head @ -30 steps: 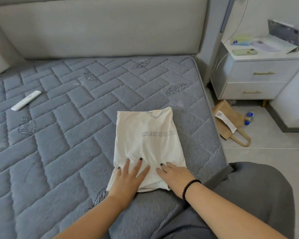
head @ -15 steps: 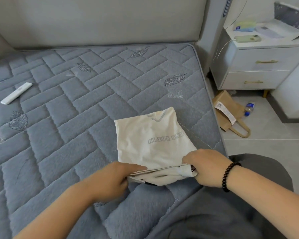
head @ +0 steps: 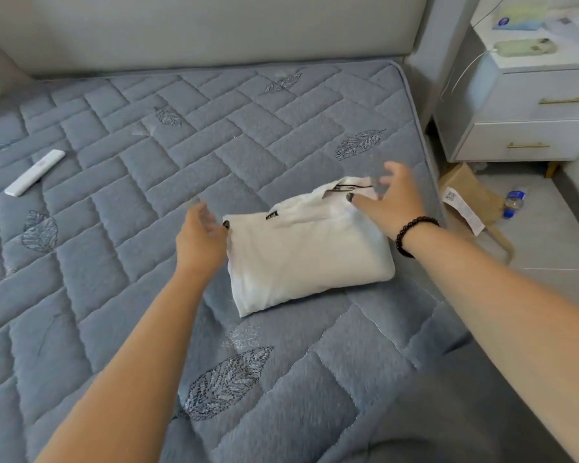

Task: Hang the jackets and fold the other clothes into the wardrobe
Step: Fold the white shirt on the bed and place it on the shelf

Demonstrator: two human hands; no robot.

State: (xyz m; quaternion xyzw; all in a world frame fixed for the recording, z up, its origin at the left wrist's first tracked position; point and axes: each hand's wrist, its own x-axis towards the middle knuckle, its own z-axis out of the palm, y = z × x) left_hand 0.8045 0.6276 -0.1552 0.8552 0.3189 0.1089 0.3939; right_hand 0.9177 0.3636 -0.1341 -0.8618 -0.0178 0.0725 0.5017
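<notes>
Moved: since half a second ago I've flipped the near half of the white folded cotton T-shirt [head: 306, 252] over; it now lies as a squat bundle, collar label showing on top.
T-shirt: flat on the grey-blue quilted mattress [head: 131, 182], near its right edge, between my two hands.
Left hand [head: 199, 240]: fingers spread and loose at the bundle's left edge, thumb tip touching the cloth, gripping nothing.
Right hand [head: 393, 198]: fingers splayed and blurred over the collar end, thumb resting on the fabric, holding nothing; black bead bracelet [head: 411, 233] on the wrist.
On the bed: white slim remote control [head: 35, 172], well apart at far left.
Beside the bed: pale grey two-drawer nightstand [head: 528, 128] with a light green phone [head: 523, 47] on top.
On the floor: brown paper bag [head: 470, 195] lying flat, small clear plastic bottle with blue cap [head: 514, 202] just beside it.
In the way: nothing lies on the shirt except my fingertips.
</notes>
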